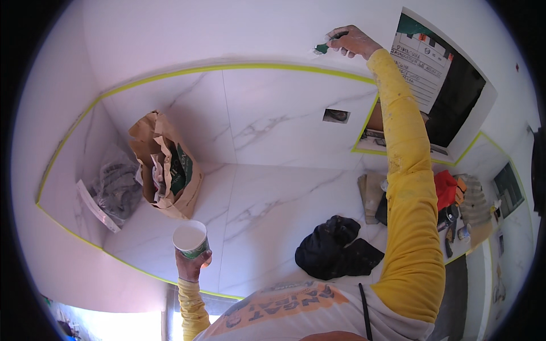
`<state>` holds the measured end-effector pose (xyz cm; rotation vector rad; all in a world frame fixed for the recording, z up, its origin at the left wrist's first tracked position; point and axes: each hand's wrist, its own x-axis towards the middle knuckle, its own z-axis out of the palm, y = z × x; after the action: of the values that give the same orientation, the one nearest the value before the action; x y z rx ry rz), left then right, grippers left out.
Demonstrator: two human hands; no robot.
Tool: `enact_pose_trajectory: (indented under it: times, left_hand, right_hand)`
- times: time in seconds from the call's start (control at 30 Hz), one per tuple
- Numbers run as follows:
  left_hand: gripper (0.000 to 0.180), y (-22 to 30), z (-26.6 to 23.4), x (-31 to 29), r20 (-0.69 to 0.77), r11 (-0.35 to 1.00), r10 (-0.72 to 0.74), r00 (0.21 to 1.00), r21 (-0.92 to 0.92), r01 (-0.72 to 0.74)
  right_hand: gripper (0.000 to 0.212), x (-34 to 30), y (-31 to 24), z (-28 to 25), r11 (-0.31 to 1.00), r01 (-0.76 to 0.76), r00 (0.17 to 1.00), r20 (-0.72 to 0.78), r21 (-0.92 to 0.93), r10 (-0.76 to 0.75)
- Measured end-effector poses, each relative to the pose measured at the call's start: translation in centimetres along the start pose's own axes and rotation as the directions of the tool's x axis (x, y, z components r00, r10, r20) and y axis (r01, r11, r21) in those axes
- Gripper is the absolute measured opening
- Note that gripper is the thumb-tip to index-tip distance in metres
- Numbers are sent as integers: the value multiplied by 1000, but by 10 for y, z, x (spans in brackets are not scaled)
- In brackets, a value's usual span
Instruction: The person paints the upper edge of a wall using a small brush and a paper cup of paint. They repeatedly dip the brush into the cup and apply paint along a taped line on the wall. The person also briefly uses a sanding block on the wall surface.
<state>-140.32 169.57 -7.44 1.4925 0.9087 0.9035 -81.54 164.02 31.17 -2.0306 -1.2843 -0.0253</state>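
My left hand (190, 267) is wrapped round a white-and-green cup (196, 250), held upright over the front edge of the marble-look counter (259, 238). White shows inside the cup; whether that is paint or the bare lining I cannot tell. High up, with my arm stretched out, my right hand (359, 43) grips a small paintbrush (322, 49). Its green part and pale bristles point left, close to the white wall (227, 37). Below the brush, yellow-green tape (273, 66) runs along the top edge of the marble-look backsplash (273, 108).
A torn brown paper bag (190, 187) and a clear plastic bag (116, 184) stand at the left. Black cloth (335, 250) lies on the counter. An uncovered socket box (336, 116) is in the backsplash. A wall opening (460, 102) with a paper sheet, and assorted items, are at the right.
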Motion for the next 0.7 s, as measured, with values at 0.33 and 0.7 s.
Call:
enact_pose_trajectory:
  times: [0.33,0.7]
  left_hand:
    - [71,8,11,-1,26,999,4,1000,-32,-3]
    - [80,-15,6,1,69,1000,6,998,3,-7]
  right_hand:
    - [20,4,26,10,971,-233,972,16,45,233]
    - [17,-36,96,-67,906,-420,890,-174,47,421]
